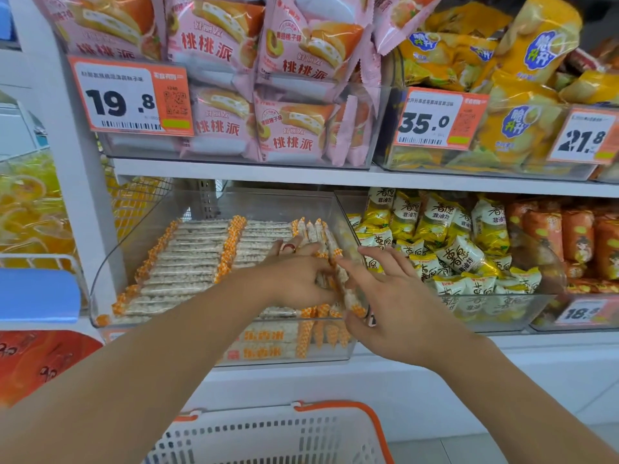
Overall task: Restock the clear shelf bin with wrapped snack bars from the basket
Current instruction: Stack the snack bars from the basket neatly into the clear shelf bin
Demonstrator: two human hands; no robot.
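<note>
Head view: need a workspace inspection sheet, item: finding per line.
Surface: white shelf boards; clear shelf bin on the lower one.
Job's things: snack bars lie in rows inside the bin, a few stand on edge at its right; basket below, contents not visible.
Clutter: pink cake packs, yellow bags, price tags.
Grippers: left hand holds upright bars; right hand open, fingers against them.
Cables: nothing seen.
Surroundings: shop aisle, neighbouring bin of yellow packets.

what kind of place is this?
Most likely a snack aisle in a shop: orange price tags clipped to clear shelf bins full of wrapped snacks, and a shopping basket below the person's arms.
</note>
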